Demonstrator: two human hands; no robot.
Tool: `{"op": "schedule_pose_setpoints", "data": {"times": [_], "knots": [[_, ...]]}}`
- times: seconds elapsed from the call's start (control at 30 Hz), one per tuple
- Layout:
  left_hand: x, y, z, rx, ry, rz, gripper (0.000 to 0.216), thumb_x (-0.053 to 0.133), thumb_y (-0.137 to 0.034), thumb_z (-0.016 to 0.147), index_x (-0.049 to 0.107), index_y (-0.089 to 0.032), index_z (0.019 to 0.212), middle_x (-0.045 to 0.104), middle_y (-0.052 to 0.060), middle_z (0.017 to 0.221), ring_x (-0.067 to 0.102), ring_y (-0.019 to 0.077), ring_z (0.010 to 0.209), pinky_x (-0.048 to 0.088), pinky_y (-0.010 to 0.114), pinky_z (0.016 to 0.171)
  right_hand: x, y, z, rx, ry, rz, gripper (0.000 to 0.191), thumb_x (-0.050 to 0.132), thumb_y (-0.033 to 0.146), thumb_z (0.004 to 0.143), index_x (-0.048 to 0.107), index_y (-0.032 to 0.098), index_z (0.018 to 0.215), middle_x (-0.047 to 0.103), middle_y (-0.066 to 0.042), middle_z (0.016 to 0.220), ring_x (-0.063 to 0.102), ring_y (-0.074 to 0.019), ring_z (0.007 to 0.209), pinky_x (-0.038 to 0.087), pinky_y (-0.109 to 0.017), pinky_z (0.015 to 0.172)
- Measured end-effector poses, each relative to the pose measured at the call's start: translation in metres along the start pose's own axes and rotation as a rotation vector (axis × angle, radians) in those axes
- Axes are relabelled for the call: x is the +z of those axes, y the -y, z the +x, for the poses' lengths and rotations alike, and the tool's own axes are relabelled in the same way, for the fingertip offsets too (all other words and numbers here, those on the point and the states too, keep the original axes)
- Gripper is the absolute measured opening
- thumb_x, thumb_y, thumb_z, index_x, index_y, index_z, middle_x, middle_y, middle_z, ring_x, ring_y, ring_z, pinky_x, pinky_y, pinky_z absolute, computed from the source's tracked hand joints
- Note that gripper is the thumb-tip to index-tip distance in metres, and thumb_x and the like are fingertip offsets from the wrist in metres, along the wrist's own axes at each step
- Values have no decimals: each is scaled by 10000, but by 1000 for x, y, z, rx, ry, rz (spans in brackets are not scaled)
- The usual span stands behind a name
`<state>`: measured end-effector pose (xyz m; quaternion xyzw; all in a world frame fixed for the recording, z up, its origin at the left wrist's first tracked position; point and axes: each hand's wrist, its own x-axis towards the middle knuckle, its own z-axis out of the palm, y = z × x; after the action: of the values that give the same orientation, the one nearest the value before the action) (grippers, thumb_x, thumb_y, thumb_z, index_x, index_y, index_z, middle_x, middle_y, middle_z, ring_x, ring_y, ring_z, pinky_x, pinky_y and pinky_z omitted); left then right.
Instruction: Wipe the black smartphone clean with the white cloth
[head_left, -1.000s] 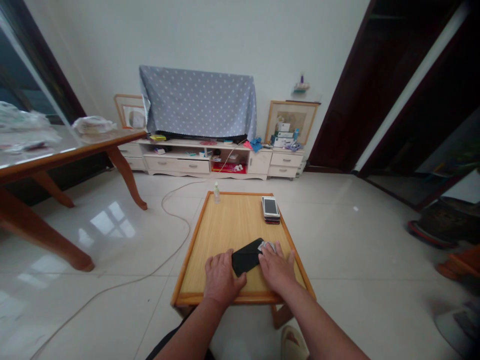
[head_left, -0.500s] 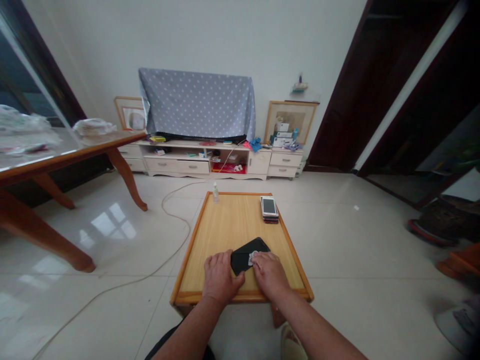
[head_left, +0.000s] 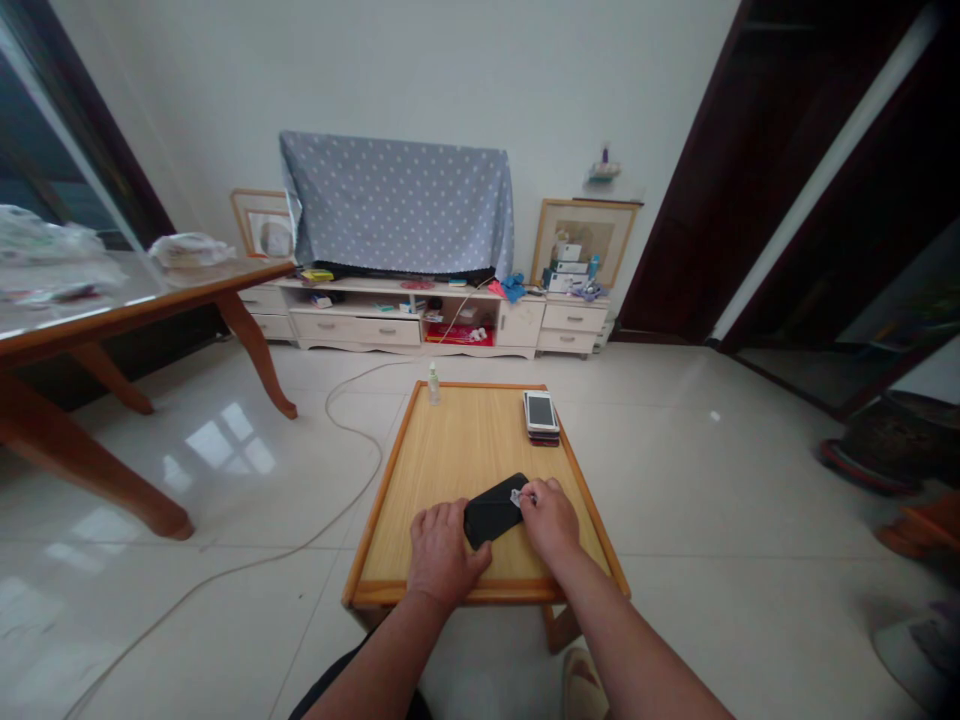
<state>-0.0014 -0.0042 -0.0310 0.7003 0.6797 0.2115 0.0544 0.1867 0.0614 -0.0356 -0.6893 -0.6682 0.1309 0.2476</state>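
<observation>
A black smartphone (head_left: 491, 512) lies aslant on the small wooden table (head_left: 454, 440). My left hand (head_left: 444, 548) grips its left end, with the thumb at the near edge and the fingers at the far side. In my right hand (head_left: 551, 518) a small crumpled white wipe (head_left: 516, 496) is pinched, pressed on the phone's surface near its right end. Beyond the right hand sits a stack of phones (head_left: 541, 412), a white one on top. At the table's far left corner a small clear bottle (head_left: 434, 386) stands upright.
The small table has a raised wooden rim (head_left: 397, 592). A thin cable (head_left: 300, 548) runs over the tiled floor on the left. To the left stands a larger table (head_left: 150, 305) with plastic bags on it. A white TV cabinet (head_left: 352, 330) lines the wall.
My right hand has slid the white wipe toward the phone's upper right end. My left hand keeps its grip on the phone. The view has shifted slightly.
</observation>
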Motion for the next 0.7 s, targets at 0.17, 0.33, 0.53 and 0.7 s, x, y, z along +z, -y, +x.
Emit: {"op": "schedule_pose_setpoints", "data": {"times": [0.17,0.33,0.53,0.7], "knots": [[1,2,0,4,-2,1,576,677,-434,740,534,-227,1258,637,89,1171,528,294,1157,263,450,1081,-1,13,-11,-117,50,-82,243,465,168,922,704,213,936,600,-50,993,589,-156,865,390,-242,766],[2,4,0,7,-11,-16,561,661,-440,761,535,-214,1259,636,95,1174,529,292,1165,263,447,1086,1,32,-45,-308,150,-82,283,467,156,893,723,208,1004,628,-78,1002,571,-206,975,406,-271,869],[2,5,-1,2,-5,-17,563,669,-446,759,537,-224,1260,634,95,1188,524,295,1180,251,450,1099,-9,23,-38,-293,156,-132,278,449,242,952,719,210,1008,635,-76,974,569,-206,956,407,-278,861],[2,6,-1,2,1,-10,579,681,-449,741,541,-233,1260,631,97,1187,524,301,1176,249,457,1097,-14,15,-25,-207,137,-226,264,479,227,941,731,208,865,626,-81,945,561,-213,956,398,-279,823]]}}
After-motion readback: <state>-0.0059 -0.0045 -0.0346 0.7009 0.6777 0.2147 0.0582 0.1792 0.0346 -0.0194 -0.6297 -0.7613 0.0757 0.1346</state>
